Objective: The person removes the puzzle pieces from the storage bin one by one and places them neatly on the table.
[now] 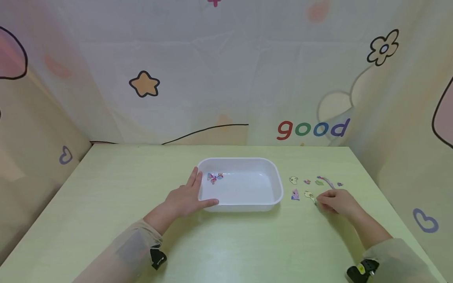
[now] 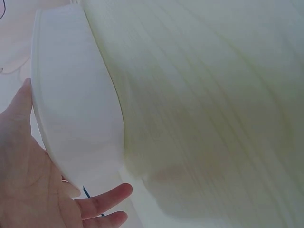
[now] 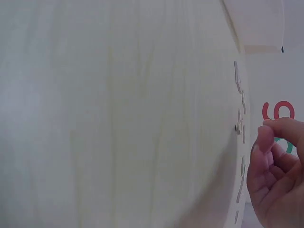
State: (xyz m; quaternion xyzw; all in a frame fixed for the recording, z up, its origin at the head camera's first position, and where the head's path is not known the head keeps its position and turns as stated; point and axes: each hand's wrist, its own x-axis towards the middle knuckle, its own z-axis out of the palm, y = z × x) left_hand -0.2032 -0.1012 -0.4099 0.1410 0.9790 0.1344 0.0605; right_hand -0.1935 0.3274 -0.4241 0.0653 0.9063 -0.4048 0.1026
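My left hand [image 1: 185, 198] rests at the left end of a white plastic tray [image 1: 244, 207], fingers spread and straight. In the left wrist view, the thumb lies along the rim of the tray [image 2: 76, 95]. Small colourful flat stickers [image 1: 213, 178] lie inside the tray at its left. Over the table right of the tray is my right hand [image 1: 337, 201], fingers curled and thumb meeting index finger; nothing shows between these tips in the right wrist view. Nearest it lies a pale yellow cutout with a thin stem [image 1: 309, 195]. A purple curved strip [image 1: 326, 181] lies just beyond.
Around the right hand lie more small flat pieces: a white one [image 1: 293, 180], a purple figure [image 1: 295, 195], a green leaf shape [image 1: 319, 182] and tiny purple ones [image 1: 340, 184]. A printed curtain [image 1: 212, 78] encloses the pale table [image 1: 230, 243].
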